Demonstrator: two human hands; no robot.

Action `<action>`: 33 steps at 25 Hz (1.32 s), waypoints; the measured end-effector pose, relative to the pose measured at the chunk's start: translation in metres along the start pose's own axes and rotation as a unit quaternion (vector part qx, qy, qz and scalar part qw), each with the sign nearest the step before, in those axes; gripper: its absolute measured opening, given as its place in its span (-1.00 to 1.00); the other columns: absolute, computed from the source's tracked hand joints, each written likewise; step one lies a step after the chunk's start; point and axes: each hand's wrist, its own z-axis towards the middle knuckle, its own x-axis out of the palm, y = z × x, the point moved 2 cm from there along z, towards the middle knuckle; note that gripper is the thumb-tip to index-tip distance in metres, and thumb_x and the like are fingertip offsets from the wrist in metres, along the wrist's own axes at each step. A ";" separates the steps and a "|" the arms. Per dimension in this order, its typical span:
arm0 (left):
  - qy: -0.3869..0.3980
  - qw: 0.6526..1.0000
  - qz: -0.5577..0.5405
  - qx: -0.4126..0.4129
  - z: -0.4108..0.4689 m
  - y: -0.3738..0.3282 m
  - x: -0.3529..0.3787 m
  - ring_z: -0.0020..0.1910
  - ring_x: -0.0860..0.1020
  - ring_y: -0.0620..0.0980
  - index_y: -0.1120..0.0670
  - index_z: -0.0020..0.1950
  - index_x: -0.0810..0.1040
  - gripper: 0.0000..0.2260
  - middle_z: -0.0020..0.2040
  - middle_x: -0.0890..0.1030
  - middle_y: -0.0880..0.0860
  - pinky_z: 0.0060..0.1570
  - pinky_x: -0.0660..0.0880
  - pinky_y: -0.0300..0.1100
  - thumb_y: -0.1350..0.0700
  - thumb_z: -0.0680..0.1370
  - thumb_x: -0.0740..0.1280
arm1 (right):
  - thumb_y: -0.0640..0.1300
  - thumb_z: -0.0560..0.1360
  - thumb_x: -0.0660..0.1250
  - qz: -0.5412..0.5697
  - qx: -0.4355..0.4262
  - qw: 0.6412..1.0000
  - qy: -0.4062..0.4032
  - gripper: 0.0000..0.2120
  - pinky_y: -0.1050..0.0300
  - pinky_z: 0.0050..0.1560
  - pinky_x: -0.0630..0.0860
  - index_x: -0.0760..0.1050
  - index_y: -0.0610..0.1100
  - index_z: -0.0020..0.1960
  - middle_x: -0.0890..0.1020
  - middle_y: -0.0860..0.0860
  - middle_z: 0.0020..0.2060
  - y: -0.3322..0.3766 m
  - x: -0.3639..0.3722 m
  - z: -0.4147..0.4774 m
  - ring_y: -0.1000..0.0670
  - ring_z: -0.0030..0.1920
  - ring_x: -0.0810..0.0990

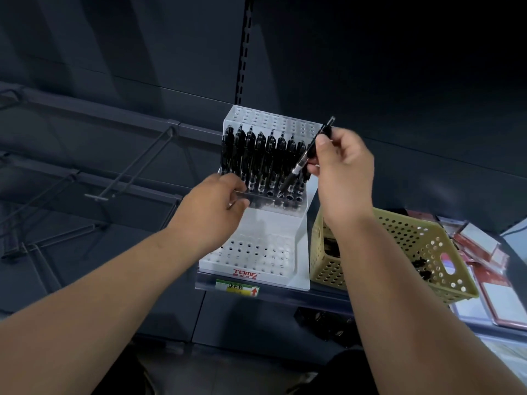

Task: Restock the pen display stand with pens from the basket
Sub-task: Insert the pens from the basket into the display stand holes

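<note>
The right hand (340, 166) pinches one black pen (299, 167) over one white tiered plastic stand (273, 223) — the left hand (212, 208) grips its middle tier. One beige perforated basket (410, 240) stands just right.

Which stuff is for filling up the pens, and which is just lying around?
For the job: pen in right hand, pen display stand gripped by left hand, basket.
Lying about: shelf hooks, red-edged packets, price label.

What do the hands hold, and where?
Right hand pinches a slim black pen by its upper barrel; left hand grips the middle ledge of the white plastic display stand.
</note>
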 end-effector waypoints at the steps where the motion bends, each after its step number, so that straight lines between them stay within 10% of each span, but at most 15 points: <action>1: 0.000 0.998 0.053 0.030 0.004 0.002 0.001 0.00 0.49 0.02 0.06 0.25 0.48 -0.74 0.04 0.48 0.02 -0.04 0.42 -0.13 0.05 0.58 0.28 | -0.14 0.61 0.25 -0.016 -0.021 1.000 0.003 -0.91 0.02 0.01 0.62 0.52 0.01 0.02 0.58 0.08 -0.18 0.000 0.003 0.003 0.12 -0.18 0.56; 9: 0.051 0.966 0.221 0.123 0.017 0.020 0.021 0.25 0.38 0.13 0.08 0.43 0.36 -0.49 0.26 0.45 0.09 0.33 0.27 -0.01 -0.09 0.54 0.30 | -0.11 0.60 0.27 -0.084 -0.027 0.995 0.047 -0.85 0.05 0.05 0.60 0.46 0.14 -0.04 0.58 0.14 -0.17 -0.023 0.024 0.014 0.02 -0.06 0.63; 13: 0.054 0.971 0.202 0.114 0.016 0.027 0.027 0.27 0.34 0.12 0.09 0.45 0.34 -0.44 0.30 0.41 0.07 0.33 0.28 -0.03 -0.11 0.51 0.33 | -0.10 0.60 0.28 -0.142 -0.043 0.987 0.067 -0.89 0.23 -0.22 0.46 0.53 0.02 0.10 0.57 0.13 -0.25 -0.039 0.031 0.011 0.17 -0.32 0.48; 33: 0.066 0.978 0.176 0.089 0.020 0.027 0.025 0.30 0.27 0.01 0.01 0.50 0.26 -0.43 0.30 0.36 -0.02 0.26 0.30 -0.16 -0.10 0.54 0.30 | -0.08 0.59 0.28 -0.239 -0.029 0.967 0.080 -0.85 0.10 -0.15 0.55 0.51 -0.09 0.12 0.55 0.16 -0.23 -0.049 0.037 0.008 0.13 -0.25 0.53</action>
